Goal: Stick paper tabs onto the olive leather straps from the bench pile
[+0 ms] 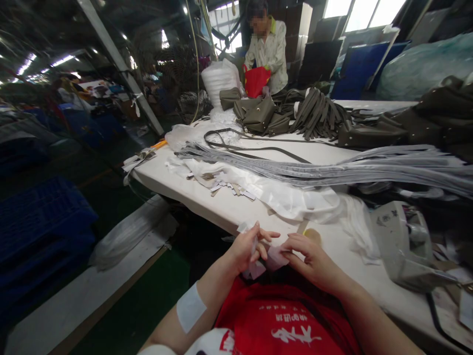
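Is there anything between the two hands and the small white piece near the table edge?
Nothing visible stands between them. The left hand and the right hand both pinch the white piece, just in front of the table edge.

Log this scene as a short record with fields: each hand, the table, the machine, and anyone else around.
Left hand: grips white slips at the table edge
Right hand: pinches the same white slips
Table: white; grey straps, olive bags, paper scraps on it
Machine: grey, on the table's right end
Other person: at the far end, holding a red bag
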